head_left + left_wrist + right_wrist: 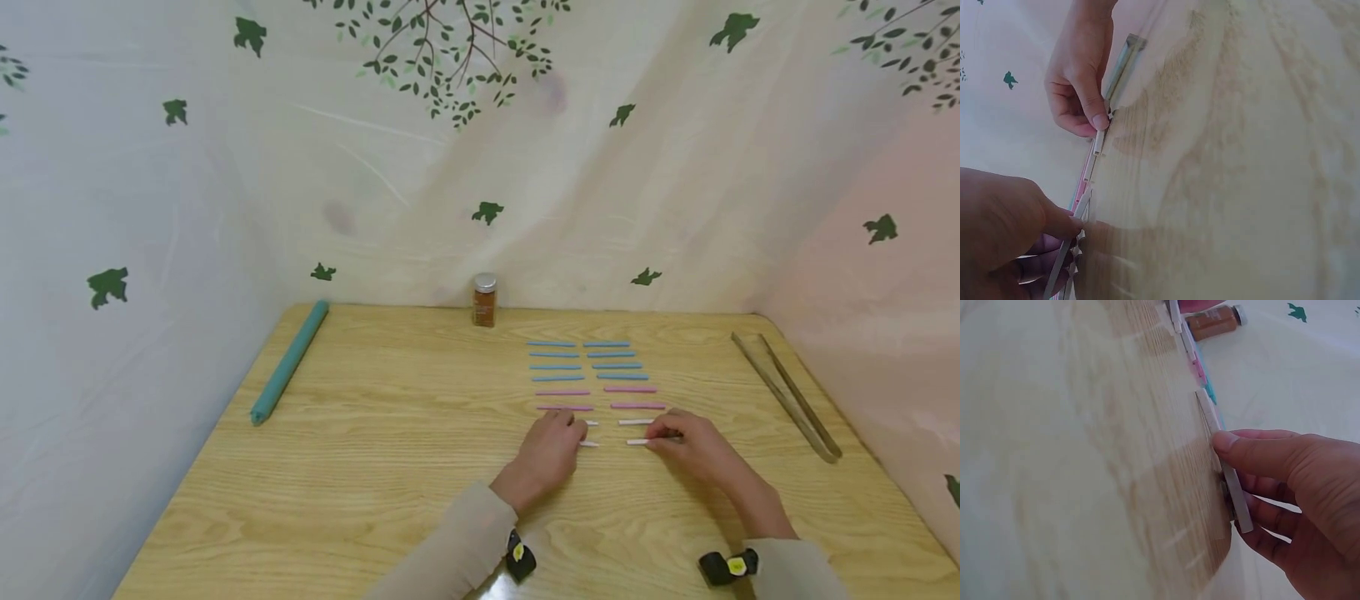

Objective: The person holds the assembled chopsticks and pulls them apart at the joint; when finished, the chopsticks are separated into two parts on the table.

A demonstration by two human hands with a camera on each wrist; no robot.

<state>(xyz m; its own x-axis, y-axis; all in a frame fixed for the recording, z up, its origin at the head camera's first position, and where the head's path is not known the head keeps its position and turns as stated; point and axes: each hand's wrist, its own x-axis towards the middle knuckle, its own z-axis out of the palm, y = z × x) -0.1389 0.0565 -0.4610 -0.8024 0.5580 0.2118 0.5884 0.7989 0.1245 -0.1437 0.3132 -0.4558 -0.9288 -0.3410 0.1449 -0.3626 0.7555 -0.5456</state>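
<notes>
In the head view, thin sticks lie in two columns right of centre: blue sticks (617,366) at the back, pink sticks (633,389) in the middle, white sticks (634,422) nearest the front. My left hand (546,450) pinches the left column's front white stick (1060,262) between thumb and fingers, covering most of it from above. Across a small gap, my right hand (693,448) pinches the front white stick of the right column (1235,494), whose left end (637,442) sticks out past the fingertips. Both sticks are close over the wooden tabletop.
A jar (485,302) with brown contents and a silver lid stands at the table's back edge. On the left lies a teal cylinder (291,362). Long tongs (787,400) lie at the right. Cloth with green bird prints (487,212) hangs around the table (337,492).
</notes>
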